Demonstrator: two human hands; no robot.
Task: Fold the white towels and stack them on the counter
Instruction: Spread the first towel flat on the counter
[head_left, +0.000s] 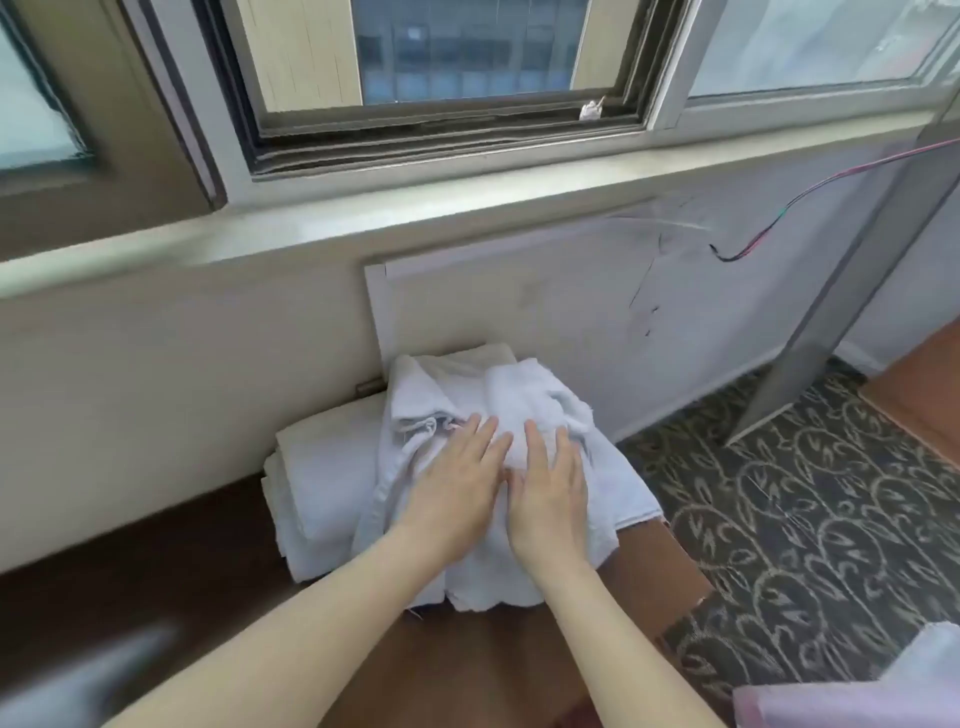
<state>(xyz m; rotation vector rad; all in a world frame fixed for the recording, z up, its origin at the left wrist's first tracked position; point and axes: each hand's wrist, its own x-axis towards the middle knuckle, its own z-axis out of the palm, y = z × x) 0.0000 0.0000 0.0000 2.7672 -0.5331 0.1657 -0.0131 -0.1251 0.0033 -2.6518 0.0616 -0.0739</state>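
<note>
Below the window sill (322, 228), I see a white wall panel (519, 306) right behind the towels, and patterned carpet (810, 514) off to the right. Both my hands lie flat, fingers spread, gripping nothing: left hand (457, 493) and right hand (550, 499) side by side, pressing on the top white towel (519, 405). It sits rumpled on a folded stack (322, 467) on the brown counter (156, 561). I can't count the layers underneath.
</note>
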